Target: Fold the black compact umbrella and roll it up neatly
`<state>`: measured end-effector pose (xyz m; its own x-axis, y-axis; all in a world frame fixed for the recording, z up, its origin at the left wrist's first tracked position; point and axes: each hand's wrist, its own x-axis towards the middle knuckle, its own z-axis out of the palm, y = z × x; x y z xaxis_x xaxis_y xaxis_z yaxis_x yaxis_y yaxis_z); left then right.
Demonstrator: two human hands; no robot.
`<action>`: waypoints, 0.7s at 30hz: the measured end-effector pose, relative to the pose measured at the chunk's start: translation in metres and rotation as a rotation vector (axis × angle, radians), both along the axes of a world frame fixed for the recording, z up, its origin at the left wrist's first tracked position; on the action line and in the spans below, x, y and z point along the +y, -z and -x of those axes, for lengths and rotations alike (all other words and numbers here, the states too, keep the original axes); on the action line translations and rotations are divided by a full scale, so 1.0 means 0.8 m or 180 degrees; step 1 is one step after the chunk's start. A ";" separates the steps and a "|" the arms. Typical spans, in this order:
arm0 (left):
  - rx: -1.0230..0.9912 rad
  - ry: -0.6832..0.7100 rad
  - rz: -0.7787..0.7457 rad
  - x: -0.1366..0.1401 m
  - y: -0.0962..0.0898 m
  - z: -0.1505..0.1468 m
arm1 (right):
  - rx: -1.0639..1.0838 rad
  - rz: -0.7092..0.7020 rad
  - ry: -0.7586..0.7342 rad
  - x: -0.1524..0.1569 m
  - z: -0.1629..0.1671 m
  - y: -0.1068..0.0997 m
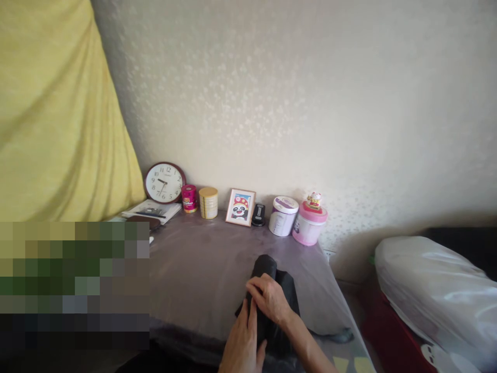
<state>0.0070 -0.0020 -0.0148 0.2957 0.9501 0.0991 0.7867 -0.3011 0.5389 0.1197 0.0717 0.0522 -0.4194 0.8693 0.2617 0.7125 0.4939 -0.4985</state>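
Note:
A rolled bundle of black cloth [264, 263] lies on the table near its front edge, with a flatter black flap spread out to its right. What kind of article it is, I cannot tell. My left hand [244, 334] is on the near left side of the roll, fingers lying along it and thumb on the near part. Across the top, my right hand [271, 298] has its fingers curled and pressed onto the cloth, close to my left fingertips. Both hands partly hide the roll.
Along the wall stand a clock [165, 182], a pink can [189, 199], a yellow-lidded tin [208, 203], a panda picture frame [240, 207], a white tub [283, 217] and a pink tub [308, 230] topped by a cat figurine [314, 200]. A plastic-covered bulk [435, 280] is right.

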 end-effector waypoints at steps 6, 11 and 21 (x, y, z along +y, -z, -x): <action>0.0005 -0.0029 0.0253 0.004 0.013 -0.005 | 0.0175 -0.0217 -0.0536 -0.001 -0.017 0.018; 0.0056 -0.0126 0.0590 0.002 -0.003 -0.007 | 0.0140 -0.0260 -0.0175 0.054 -0.024 0.032; -0.0160 -0.0173 0.0651 -0.008 -0.029 -0.003 | 0.0218 -0.0407 0.1425 0.094 -0.075 0.036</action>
<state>0.0094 -0.0088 0.0080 0.2431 0.9663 -0.0841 0.7695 -0.1393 0.6233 0.1798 0.1471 0.0233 0.0115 0.9197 0.3924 0.8370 0.2058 -0.5071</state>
